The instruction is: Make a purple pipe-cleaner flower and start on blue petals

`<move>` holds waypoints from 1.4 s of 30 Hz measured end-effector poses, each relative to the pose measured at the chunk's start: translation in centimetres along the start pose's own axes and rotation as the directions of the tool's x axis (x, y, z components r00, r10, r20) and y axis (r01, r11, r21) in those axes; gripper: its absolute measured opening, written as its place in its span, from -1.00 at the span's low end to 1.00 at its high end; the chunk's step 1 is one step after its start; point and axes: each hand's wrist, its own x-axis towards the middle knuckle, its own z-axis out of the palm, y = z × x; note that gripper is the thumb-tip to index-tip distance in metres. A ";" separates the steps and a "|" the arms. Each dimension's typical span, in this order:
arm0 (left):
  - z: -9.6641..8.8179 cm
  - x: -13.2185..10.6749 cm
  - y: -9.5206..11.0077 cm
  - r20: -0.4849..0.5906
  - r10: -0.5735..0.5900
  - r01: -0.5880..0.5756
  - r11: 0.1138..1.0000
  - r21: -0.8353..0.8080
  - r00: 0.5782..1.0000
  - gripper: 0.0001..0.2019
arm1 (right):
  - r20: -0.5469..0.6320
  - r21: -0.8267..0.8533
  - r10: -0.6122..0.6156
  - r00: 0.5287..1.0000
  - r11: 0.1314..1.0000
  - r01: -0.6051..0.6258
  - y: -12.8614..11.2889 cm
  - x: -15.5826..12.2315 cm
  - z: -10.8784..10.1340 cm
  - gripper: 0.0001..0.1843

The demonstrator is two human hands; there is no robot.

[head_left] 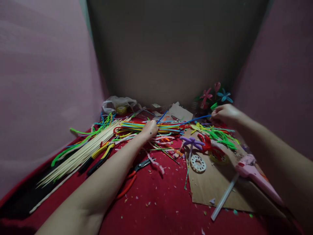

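My left hand (149, 129) is closed over a bundle of colourful pipe cleaners (129, 126) in the middle of the table. From its fingers a short blue pipe cleaner end (161, 117) sticks up. Further right, my right hand (226, 113) is pinched on the tip of a long blue pipe cleaner (197, 119), which slants down to the bundle. Whether both blue pieces are one, I cannot tell. Below the bundle lie pink pipe cleaners (158, 165) and scissors with orange handles (137, 171). A purple pipe-cleaner flower (192, 142) rests between my hands.
Wooden sticks (85, 153) and yellow-black pliers (101, 156) lie at left. On a cardboard sheet (210, 187) at right are a pink glue gun (256, 176), a white holed disc (198, 164) and green pipe cleaners (223, 138). Finished flowers (224, 95) stand behind my right hand.
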 end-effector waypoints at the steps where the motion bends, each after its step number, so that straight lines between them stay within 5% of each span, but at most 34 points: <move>1: 0.0 0.1 0.0 -0.004 -0.010 0.009 0.999 -0.049 1.000 -0.85 | -0.029 0.037 0.046 0.999 0.998 -0.045 -0.8 -0.4 -1.9 -0.66; 4: -0.5 0.2 0.2 0.006 -0.043 0.043 0.973 -0.229 0.999 -0.87 | -0.190 0.319 0.100 0.977 0.947 -0.034 -3.4 -2.8 -7.4 -0.74; 6: -1.2 0.0 0.7 0.040 -0.050 0.062 0.925 -0.375 0.998 -0.86 | -0.303 0.504 -0.032 0.952 0.843 0.189 -4.8 -4.8 -9.8 -0.79; 8: -2.3 -0.6 1.8 0.093 -0.022 0.069 0.843 -0.533 0.995 -0.88 | -0.408 0.518 -0.106 0.907 0.791 0.326 -5.6 -6.6 -10.5 -0.78; 10: -3.6 -1.4 3.3 0.153 0.044 0.072 0.734 -0.675 0.987 -0.90 | -0.495 0.540 -0.107 0.862 0.740 0.401 -5.9 -7.7 -9.7 -0.80; 12: -4.9 -2.7 5.1 0.215 0.134 0.087 0.620 -0.780 0.967 -0.92 | -0.446 0.629 -0.063 0.893 0.687 0.363 -5.8 -8.4 -7.8 -0.84; 16: -6.8 -5.8 8.2 0.275 0.293 0.126 0.440 -0.889 0.916 -0.89 | -0.124 0.802 0.082 0.989 0.595 0.051 -5.1 -9.6 -3.5 -0.89; 21: -7.7 -8.4 8.8 0.270 0.485 0.240 0.125 -0.963 0.832 -0.70 | 0.106 0.834 0.077 0.991 0.537 -0.131 -3.6 -11.4 -1.3 -0.87; 25: -7.7 -9.5 8.4 0.218 0.491 0.189 0.110 -0.976 0.843 -0.82 | 0.168 0.853 0.098 0.981 0.485 -0.194 -2.1 -11.5 -1.1 -0.85; 28: -7.4 -10.3 8.9 0.182 0.380 0.174 0.056 -0.983 0.907 -0.83 | 0.162 0.938 0.113 0.980 0.291 -0.188 -1.7 -11.4 -0.5 -0.89; 31: -6.8 -11.1 9.5 0.134 0.311 0.153 -0.037 -0.987 0.941 -0.83 | 0.301 0.949 0.039 0.953 0.088 -0.303 -2.6 -12.0 1.0 -0.90; 36: -4.9 -11.7 9.9 0.191 0.374 0.231 -0.064 -0.971 0.908 -0.86 | 0.433 0.901 -0.120 0.894 0.078 -0.426 -5.1 -12.9 4.0 -0.83; 42: -3.8 -11.9 9.5 0.285 0.376 0.306 0.005 -0.952 0.881 -0.94 | 0.294 0.950 -0.130 0.947 0.153 -0.274 -5.3 -11.5 6.0 -0.84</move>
